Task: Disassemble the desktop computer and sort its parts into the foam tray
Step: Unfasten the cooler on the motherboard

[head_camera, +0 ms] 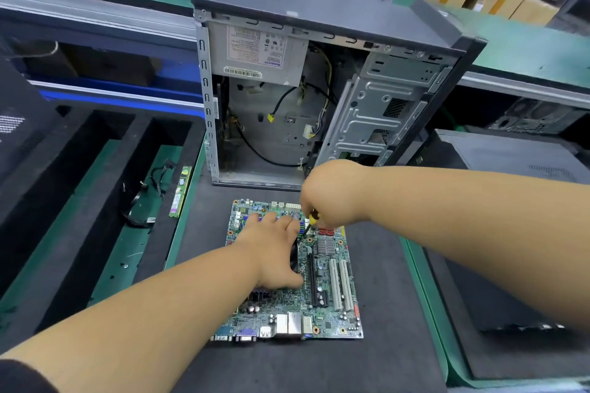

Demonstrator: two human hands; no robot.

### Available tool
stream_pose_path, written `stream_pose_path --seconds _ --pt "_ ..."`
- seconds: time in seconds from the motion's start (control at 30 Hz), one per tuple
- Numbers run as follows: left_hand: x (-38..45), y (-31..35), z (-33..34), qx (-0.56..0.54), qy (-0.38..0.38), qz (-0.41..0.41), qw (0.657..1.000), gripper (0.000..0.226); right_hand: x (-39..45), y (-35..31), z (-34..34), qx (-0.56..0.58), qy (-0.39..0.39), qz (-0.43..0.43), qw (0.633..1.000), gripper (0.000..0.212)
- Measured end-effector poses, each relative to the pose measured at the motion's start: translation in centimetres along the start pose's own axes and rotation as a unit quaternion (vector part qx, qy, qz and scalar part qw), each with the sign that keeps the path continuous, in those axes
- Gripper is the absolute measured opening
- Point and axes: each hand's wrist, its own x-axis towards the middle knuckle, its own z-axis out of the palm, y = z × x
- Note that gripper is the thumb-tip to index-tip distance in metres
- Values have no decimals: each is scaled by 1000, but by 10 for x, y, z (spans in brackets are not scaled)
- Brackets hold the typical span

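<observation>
Head view: motherboard [332, 293] lies flat on the dark mat [383, 281] at lower centre of the frame. Left hand [271, 249] rests on it, fingers spread flat. Right hand [332, 195], just above its upper edge, grips a yellow-handled screwdriver [311, 222] tilted down onto the board. Behind stands the open computer case [319, 89]; at left, the black foam tray [95, 188] holds a RAM stick [180, 191] and cables [143, 198].

The motherboard [322, 281] lies on the mat [383, 297] before the open computer case [319, 80]. The foam tray [79, 188] sits left, holding a memory stick [180, 191] and cables [143, 198].
</observation>
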Motion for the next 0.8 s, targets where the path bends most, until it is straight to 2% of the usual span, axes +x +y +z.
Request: stream_pose_path --seconds 0.03,0.1,0.17,0.2,0.3,0.37,0.47,0.53,0.57,0.67,0.73,0.8 --pt "-1 0 0 4 3 -1 1000 106 4 1 -4 29 -21 34 999 15" --pt "-3 1 0 12 6 -4 1000 108 11 3 -10 89 -84 101 987 35" --pt "-4 2 -2 14 -1 -4 1000 111 18 7 -13 175 -180 139 958 42" --pt "-4 2 -4 15 -10 -3 1000 114 22 10 -12 226 -229 159 933 43" --pt "-7 -1 -8 24 -34 12 999 124 28 18 -7 358 -371 228 826 47" --pt "-9 -4 -6 20 -26 3 999 123 29 21 -4 411 -398 271 774 46" --pt "-12 -5 0 -6 19 -14 1000 107 27 22 0 448 -387 309 744 44" --pt "-10 -6 3 -11 44 2 999 92 23 19 1 456 -361 307 753 41" --pt "-7 -8 4 -13 50 13 999 88 23 16 -1 437 -341 293 779 39" --pt "-3 -10 4 -5 53 31 998 86 13 3 -5 265 -242 194 913 30" --pt "-1 -11 5 -11 48 39 998 84 6 -7 -5 163 -167 150 961 27" --pt "1 -12 4 -15 43 41 998 83 0 -14 -5 45 -100 83 990 25"
